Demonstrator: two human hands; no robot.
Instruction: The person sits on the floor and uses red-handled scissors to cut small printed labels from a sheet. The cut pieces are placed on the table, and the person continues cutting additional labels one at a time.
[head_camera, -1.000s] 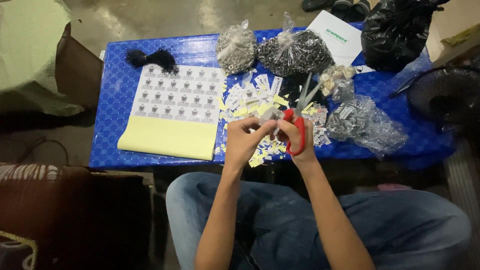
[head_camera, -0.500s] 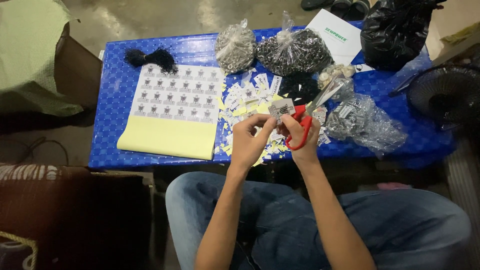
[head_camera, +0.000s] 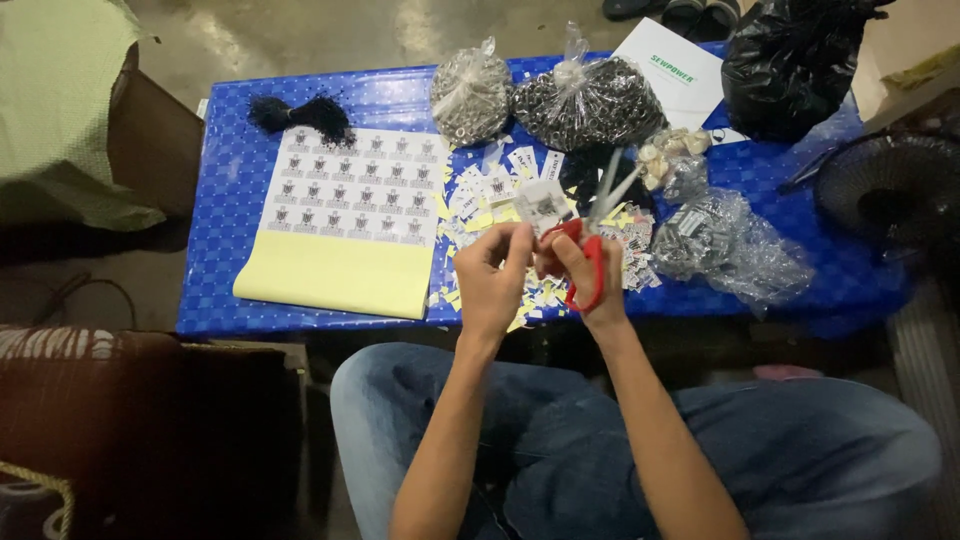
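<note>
The person sits at the near edge of a low blue table, knees in blue jeans tucked under it, both hands raised just over the edge. The left hand pinches a small printed label between thumb and fingers, holding it up at about 1 o'clock from the knuckles. The right hand has its fingers closed through the red handles of a pair of scissors, whose grey blades stand apart and point up toward 1 o'clock, right beside the label; whether a blade touches the paper I cannot tell.

Under and around the hands lies a scatter of cut labels and yellow scraps. At 9 o'clock from the hands lies a sheet of uncut labels on yellow backing, and a black tuft of cord sits at its far corner. At 12 o'clock stand two clear bags of small metal rings, and at 3 o'clock another crumpled clear bag. A white card and a black plastic bag sit at the far right corner, with a dark fan off the right edge.
</note>
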